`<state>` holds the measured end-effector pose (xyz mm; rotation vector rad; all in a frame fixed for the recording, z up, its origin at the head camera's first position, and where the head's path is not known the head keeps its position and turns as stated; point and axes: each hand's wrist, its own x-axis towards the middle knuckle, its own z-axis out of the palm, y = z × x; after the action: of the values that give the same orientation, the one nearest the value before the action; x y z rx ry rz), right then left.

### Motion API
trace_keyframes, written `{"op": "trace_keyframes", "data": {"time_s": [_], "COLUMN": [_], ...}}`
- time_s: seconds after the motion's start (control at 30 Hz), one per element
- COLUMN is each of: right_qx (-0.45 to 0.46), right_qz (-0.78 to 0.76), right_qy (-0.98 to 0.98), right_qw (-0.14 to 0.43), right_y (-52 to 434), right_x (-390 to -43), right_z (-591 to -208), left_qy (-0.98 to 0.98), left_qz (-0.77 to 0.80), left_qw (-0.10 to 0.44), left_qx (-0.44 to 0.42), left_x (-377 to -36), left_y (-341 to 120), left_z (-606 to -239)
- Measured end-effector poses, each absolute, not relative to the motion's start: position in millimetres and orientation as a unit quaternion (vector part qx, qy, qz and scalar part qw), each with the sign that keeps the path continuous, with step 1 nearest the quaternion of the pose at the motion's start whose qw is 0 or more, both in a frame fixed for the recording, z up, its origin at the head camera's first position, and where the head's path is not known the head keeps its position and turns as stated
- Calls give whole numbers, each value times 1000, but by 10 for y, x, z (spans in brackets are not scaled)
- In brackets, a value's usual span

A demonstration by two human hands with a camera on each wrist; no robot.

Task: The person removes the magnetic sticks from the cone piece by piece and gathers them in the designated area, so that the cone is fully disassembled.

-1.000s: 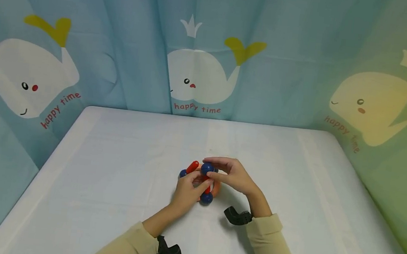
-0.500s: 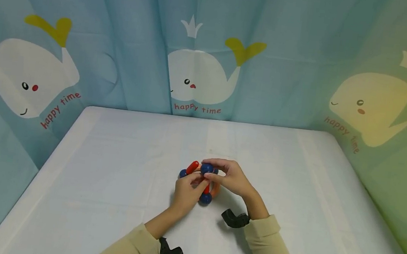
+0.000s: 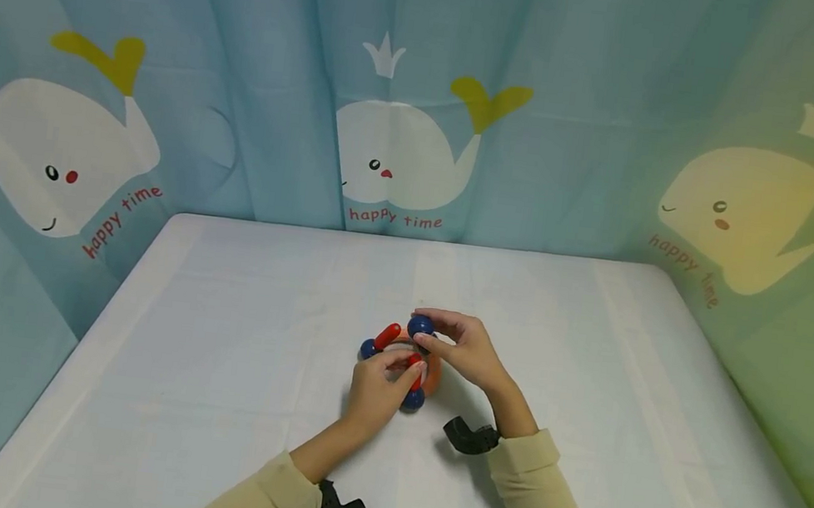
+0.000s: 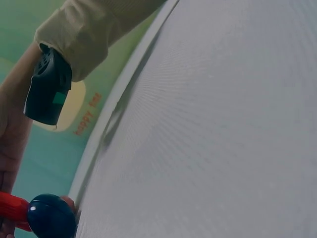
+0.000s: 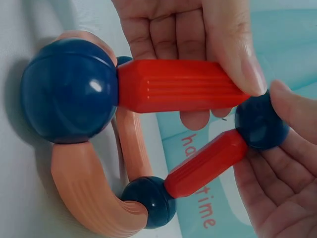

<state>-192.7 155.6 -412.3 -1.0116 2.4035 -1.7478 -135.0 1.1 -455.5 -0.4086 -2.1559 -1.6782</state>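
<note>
A toy of red rods, dark blue balls and orange curved pieces [image 3: 433, 368] sits mid-table. My left hand [image 3: 394, 363] grips one red rod [image 3: 415, 370] between thumb and fingers; that rod [image 5: 181, 91] joins a large blue ball [image 5: 69, 96] resting on the cloth. My right hand [image 3: 434, 334] pinches the top blue ball [image 3: 420, 325]. That ball [image 5: 261, 126] caps a second red rod [image 5: 205, 163], which runs down to another blue ball [image 5: 148, 201] on the orange curve [image 5: 84, 198]. The left wrist view catches one blue ball [image 4: 49, 215] and a rod end [image 4: 12, 208].
A white cloth covers the table [image 3: 224, 401], which runs to rounded edges at left, right and back. Blue and green curtains with whale prints [image 3: 403, 153] hang close behind and at both sides. Black wrist cameras [image 3: 469, 437] sit on both beige sleeves.
My right hand has raised the top blue ball slightly up and away, exposing the red rod's end by my left fingers. The left hand stays nearly in place.
</note>
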Motion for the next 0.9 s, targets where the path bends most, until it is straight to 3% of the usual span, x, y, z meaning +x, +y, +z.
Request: {"op": "trace_keyframes", "data": {"time_s": [0.33,0.67,0.77,0.9], "right_qx": [-247,-242,-242,-242], "right_qz": [-591,-594,-597,-602], "right_qy": [767,767,765,761], "right_qw": [15,-7,-15,-13], "right_y": [1526,1440,1440,1448], "right_x": [-1908,-1777,-1778,-1790], "right_z": [-4066,-3809,-3793,-3794], "left_qy": [-787,-787,-789,-805], "left_qz": [-565,-471,-488,-520], "left_qw": [190,310,275,145], "left_qx": [-158,-251,-254,-247], "left_x": [-1367,-1643,-1801,-1961], "left_y": [-16,-305,-384,-427], "left_z": [-4556,-4407,-4379,-4368]}}
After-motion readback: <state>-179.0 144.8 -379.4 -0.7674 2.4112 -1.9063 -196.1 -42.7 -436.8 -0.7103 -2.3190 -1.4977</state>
